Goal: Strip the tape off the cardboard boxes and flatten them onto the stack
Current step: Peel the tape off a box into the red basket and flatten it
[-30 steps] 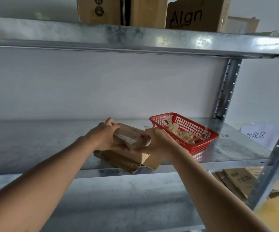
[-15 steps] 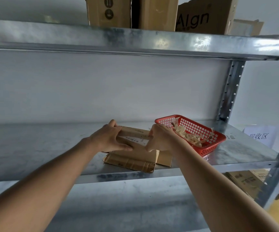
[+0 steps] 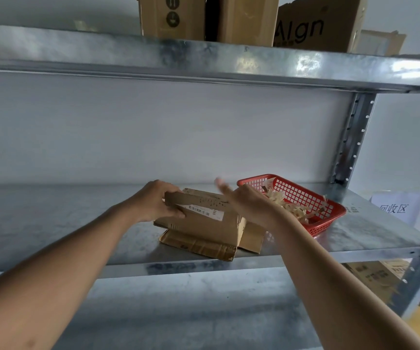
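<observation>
Head view: at centre frame we grip the cardboard box (image 3: pixel 203 223) on the metal shelf (image 3: pixel 65 228) with our left hand (image 3: pixel 153 202), fingers curled over its left end. Our right hand (image 3: pixel 246 200) hovers just right of it, fingers straight and blurred, before the red basket (image 3: pixel 317 205) of tape scraps (image 3: pixel 289 205).

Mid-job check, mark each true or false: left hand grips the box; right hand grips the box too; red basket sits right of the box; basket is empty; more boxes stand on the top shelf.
1. The left hand grips the cardboard box: true.
2. The right hand grips it too: false, its fingers are spread open, holding nothing.
3. The red basket sits right of the box: true.
4. The basket is empty: false, it holds pale tape scraps.
5. More boxes stand on the top shelf: true.
</observation>
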The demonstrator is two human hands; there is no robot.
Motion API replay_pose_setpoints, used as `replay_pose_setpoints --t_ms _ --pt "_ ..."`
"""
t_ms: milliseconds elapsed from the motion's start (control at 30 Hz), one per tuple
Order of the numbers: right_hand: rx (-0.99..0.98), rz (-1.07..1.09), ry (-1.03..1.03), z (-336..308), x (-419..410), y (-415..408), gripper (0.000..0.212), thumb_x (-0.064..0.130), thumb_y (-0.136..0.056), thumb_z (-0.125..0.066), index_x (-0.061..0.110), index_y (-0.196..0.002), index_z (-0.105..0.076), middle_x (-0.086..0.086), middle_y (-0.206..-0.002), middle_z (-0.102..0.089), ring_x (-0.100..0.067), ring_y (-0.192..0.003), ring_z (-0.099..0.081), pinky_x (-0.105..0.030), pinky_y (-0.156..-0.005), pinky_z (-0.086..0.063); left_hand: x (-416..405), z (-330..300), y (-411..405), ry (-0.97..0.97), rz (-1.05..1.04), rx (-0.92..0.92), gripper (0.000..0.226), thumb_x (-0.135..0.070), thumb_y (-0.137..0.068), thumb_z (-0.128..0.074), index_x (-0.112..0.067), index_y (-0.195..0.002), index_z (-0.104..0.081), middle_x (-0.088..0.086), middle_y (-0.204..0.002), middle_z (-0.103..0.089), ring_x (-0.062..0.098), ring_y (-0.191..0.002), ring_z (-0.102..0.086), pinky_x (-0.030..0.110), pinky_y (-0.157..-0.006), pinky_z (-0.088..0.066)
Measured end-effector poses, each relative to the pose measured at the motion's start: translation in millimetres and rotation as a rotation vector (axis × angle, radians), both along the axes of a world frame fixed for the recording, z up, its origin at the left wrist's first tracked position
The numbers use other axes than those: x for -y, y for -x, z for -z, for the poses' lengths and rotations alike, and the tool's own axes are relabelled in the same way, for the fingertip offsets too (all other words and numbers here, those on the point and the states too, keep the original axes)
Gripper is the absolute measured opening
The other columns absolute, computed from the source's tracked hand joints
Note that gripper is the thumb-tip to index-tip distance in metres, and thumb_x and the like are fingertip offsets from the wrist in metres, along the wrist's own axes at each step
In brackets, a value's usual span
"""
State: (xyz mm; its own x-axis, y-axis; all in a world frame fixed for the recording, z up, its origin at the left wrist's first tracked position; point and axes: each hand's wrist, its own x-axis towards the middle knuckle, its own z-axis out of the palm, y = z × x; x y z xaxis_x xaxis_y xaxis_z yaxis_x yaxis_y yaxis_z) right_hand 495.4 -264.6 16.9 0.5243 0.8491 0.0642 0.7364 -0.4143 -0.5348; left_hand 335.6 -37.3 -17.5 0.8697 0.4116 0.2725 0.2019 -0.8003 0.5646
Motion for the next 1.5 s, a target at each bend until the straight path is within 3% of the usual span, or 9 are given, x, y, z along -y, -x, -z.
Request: replay_pose_setpoints --t_ms 67,300,500,667,867,1000,1233,1400,1500 --pt "0.007 0.035 0.041 -3 -2 -5 0.048 0.057 -0.109 -0.027 0.028 -0.084 -0.057 -0.009 -0.078 -0.057 -0.021 -0.067 -0.053 -0.046 -0.088 -0.057 0 -2 -1 -0.019 -0.002 0.003 0.051 -0.023 -0.069 -0.097 -0.027 -0.116 -0.078 -0.015 -0.108 -0.073 0.000 -0.101 -0.063 0.029 -0.091 -0.055" --pt "0.024 -0.086 0.145 -25 -1 -16 0.025 0.045 -0.092 -0.075 0.035 -0.115 -0.078 0.021 -0.103 -0.060 -0.007 -0.095 -0.058 -0.016 -0.065 -0.037 4 -1 5 0.065 0.081 0.051 0.062 -0.009 -0.066 -0.097 -0.024 -0.119 -0.067 -0.018 -0.094 -0.076 0.001 -0.101 -0.070 0.022 -0.092 -0.052" --pt "0.240 -0.078 0.034 1 -27 -19 0.022 0.032 -0.095 -0.074 0.026 -0.115 -0.067 0.001 -0.117 -0.068 -0.016 -0.094 -0.066 -0.028 -0.078 -0.058 0 8 12 -0.161 0.135 0.159 0.030 -0.018 -0.074 -0.094 -0.027 -0.065 -0.067 -0.021 -0.136 -0.053 0.005 -0.117 -0.062 0.035 -0.095 -0.053" --pt "0.231 0.013 -0.154 17 -36 -19 0.023 0.015 -0.105 -0.052 0.020 -0.126 -0.060 -0.005 -0.110 -0.071 -0.016 -0.083 -0.067 -0.022 -0.058 -0.049 2 26 17 -0.250 0.134 0.240 0.027 -0.029 -0.080 -0.088 -0.018 -0.072 -0.065 -0.010 -0.142 -0.047 0.006 -0.124 -0.061 0.039 -0.095 -0.057" --pt "0.140 0.085 -0.423 18 -42 -13 0.020 0.007 -0.105 -0.053 0.014 -0.119 -0.066 -0.002 -0.101 -0.068 -0.012 -0.080 -0.060 -0.019 -0.057 -0.038 7 13 23 0.302 -0.069 0.115 0.084 -0.098 -0.075 -0.041 -0.037 -0.129 -0.062 0.005 -0.148 -0.053 0.018 -0.134 -0.053 0.055 -0.115 -0.041" --pt "0.160 0.110 -0.607 11 -47 -10 0.015 0.008 -0.103 -0.058 0.012 -0.117 -0.064 -0.007 -0.109 -0.070 -0.021 -0.095 -0.065 -0.022 -0.068 -0.046 13 -5 21 0.375 -0.045 0.038 0.026 -0.045 -0.096 -0.070 -0.048 -0.122 -0.072 -0.016 -0.156 -0.034 0.020 -0.135 -0.052 0.048 -0.092 -0.061" --pt "0.393 0.062 -0.728 2 -47 -1 0.043 -0.019 -0.092 -0.048 0.016 -0.115 -0.052 -0.011 -0.120 -0.051 -0.025 -0.090 -0.059 -0.039 -0.066 -0.061 23 -32 13 0.040 -0.091 -0.400 0.075 -0.042 -0.094 -0.070 -0.059 -0.155 -0.028 -0.007 -0.161 -0.017 0.026 -0.143 -0.037 0.034 -0.111 -0.045" --pt "0.380 0.054 -0.645 1 -45 -1 0.024 0.005 -0.098 -0.062 0.014 -0.119 -0.066 -0.009 -0.131 -0.048 -0.027 -0.110 -0.064 -0.029 -0.086 -0.059 26 -20 7 -0.072 -0.169 -0.198 0.052 -0.053 -0.080 -0.081 -0.050 -0.121 -0.049 -0.003 -0.137 -0.033 0.019 -0.117 -0.049 0.026 -0.093 -0.044" --pt "0.304 0.093 -0.463 7 -50 1 0.070 0.039 -0.080 -0.086 0.022 -0.137 -0.049 -0.007 -0.141 -0.038 -0.031 -0.117 -0.054 -0.043 -0.095 -0.057 27 -13 5 -0.087 -0.187 -0.104 0.049 -0.044 -0.084 -0.080 -0.049 -0.115 -0.042 -0.001 -0.132 -0.028 0.018 -0.100 -0.054 0.024 -0.084 -0.049"
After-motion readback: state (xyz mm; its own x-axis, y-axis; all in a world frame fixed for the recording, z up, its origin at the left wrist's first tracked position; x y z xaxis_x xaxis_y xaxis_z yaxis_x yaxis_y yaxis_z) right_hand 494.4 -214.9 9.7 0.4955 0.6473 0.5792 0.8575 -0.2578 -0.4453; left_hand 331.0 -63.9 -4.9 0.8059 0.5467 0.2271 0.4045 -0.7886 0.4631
